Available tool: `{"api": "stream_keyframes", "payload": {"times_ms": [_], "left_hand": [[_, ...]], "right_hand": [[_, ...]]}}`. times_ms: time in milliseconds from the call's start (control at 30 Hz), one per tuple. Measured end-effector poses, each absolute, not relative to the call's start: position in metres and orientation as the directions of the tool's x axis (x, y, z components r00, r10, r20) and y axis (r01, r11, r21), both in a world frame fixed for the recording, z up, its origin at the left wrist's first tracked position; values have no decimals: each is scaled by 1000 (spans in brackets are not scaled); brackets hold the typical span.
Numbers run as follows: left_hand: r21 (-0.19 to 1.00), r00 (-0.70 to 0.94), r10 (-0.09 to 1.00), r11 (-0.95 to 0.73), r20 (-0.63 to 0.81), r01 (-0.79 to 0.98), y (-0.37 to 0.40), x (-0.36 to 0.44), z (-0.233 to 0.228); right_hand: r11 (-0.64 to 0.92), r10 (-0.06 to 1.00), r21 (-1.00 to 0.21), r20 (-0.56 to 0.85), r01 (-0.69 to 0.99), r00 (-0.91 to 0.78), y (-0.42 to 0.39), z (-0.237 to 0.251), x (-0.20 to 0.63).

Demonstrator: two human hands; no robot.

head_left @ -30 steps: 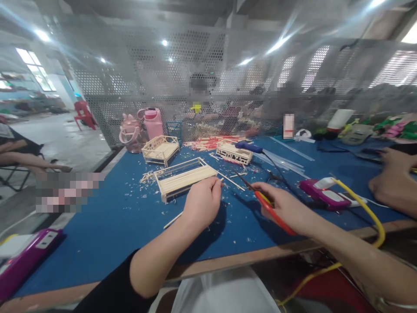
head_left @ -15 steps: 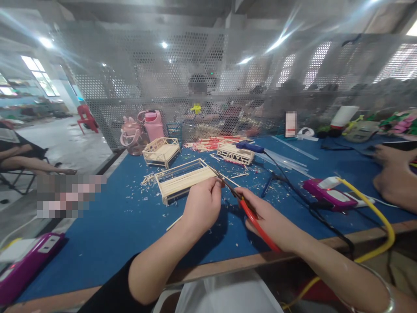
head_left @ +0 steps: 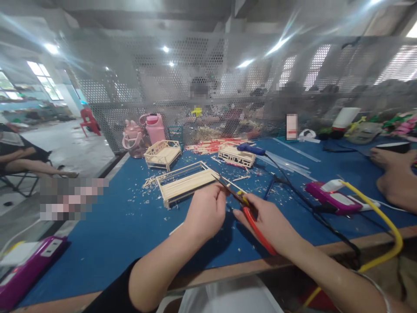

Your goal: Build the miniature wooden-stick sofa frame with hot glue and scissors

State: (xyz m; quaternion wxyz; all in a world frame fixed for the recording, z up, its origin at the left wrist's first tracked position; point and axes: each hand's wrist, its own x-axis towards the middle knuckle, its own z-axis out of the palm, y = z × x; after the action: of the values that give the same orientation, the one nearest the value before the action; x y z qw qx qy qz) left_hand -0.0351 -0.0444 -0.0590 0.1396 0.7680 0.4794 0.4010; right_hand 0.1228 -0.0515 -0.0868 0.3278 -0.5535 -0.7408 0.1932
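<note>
My right hand (head_left: 272,221) grips red-handled scissors (head_left: 257,228), their dark blades pointing up and left. The blades lie over the right end of a small wooden stick frame (head_left: 187,184) with a slatted base, like a miniature bed. Next to that end, my left hand (head_left: 208,211) is closed in a pinch, fingertips close to the blades. What it pinches is hidden behind the fingers. A thin wooden stick (head_left: 239,186) shows just beyond the scissors.
Two more stick models, a railed one (head_left: 163,154) and a smaller one (head_left: 236,155), stand farther back. Near them lie a blue glue gun (head_left: 250,149), red and pale sticks (head_left: 211,145) and clear glue sticks (head_left: 286,161). Purple power strips (head_left: 332,199) flank the workspace. Another person's hand (head_left: 395,174) is at right.
The scissors and my right hand have shifted slightly, with the fingers placed differently on the handles. My left hand stays by the frame's end. The whole view has moved a little.
</note>
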Motion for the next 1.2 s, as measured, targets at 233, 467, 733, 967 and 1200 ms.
{"api": "stream_keyframes", "payload": {"times_ms": [233, 467, 733, 967, 1200], "left_hand": [[605, 266, 849, -516, 457, 607, -48, -39, -51], [547, 266, 829, -532, 492, 647, -45, -35, -60], [537, 262, 871, -467, 416, 703, -43, -33, -63], [547, 244, 860, -480, 449, 686, -45, -24, -60], [460, 273, 782, -568, 561, 682, -45, -31, -58]], "right_hand": [[408, 911, -542, 296, 735, -288, -53, -76, 126], [464, 885, -509, 313, 725, -346, -47, -85, 130], [445, 892, -513, 177, 734, -417, -47, -77, 141], [392, 920, -578, 242, 716, -308, -54, -86, 131], [402, 915, -616, 252, 677, -314, -50, -81, 123]]}}
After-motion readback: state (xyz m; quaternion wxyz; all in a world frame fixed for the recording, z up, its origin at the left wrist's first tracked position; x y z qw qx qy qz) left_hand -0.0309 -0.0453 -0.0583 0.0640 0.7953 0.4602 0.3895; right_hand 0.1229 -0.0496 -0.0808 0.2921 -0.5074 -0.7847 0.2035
